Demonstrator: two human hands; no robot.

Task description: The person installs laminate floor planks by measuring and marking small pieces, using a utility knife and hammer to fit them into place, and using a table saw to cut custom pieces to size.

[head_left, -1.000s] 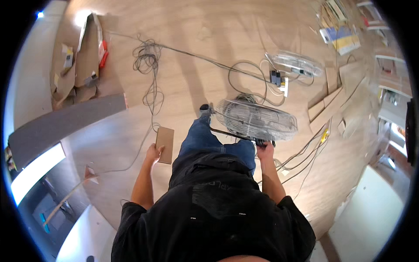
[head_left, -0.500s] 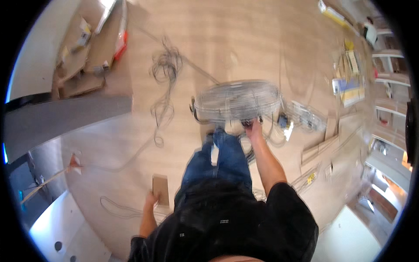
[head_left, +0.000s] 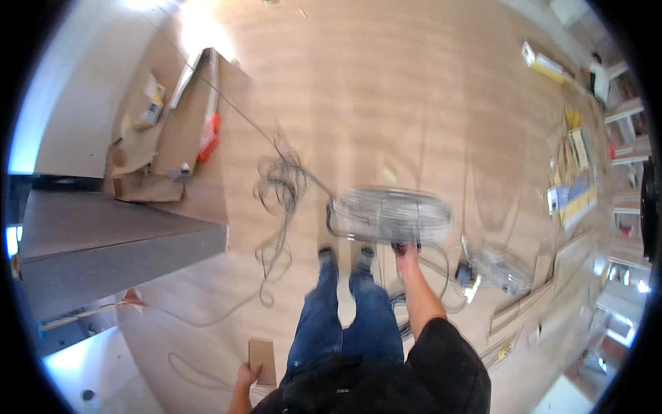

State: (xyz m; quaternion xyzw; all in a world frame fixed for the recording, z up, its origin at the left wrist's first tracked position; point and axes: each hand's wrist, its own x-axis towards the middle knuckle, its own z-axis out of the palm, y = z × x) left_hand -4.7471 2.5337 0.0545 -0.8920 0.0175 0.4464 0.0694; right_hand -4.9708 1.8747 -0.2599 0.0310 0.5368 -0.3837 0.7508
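My right hand is closed at the underside of a silver wire-caged fan, which it holds out in front of my legs. The fan is blurred, and a dark curved bracket shows at its left side. A thin brown rectangular board is gripped at its left edge by my left hand, low and beside my left leg. Whether the board is wood or cardboard I cannot tell.
Tangled cable lies on the brown floor ahead to the left. A grey-topped counter stands at left, near cardboard scraps. At right are a second wire-cage item, yellow packaging, shelving and a distant person.
My view has tilted, so floor, cable and fan sit lower in the picture. My feet have come apart and show below the fan. Both hands keep their hold.
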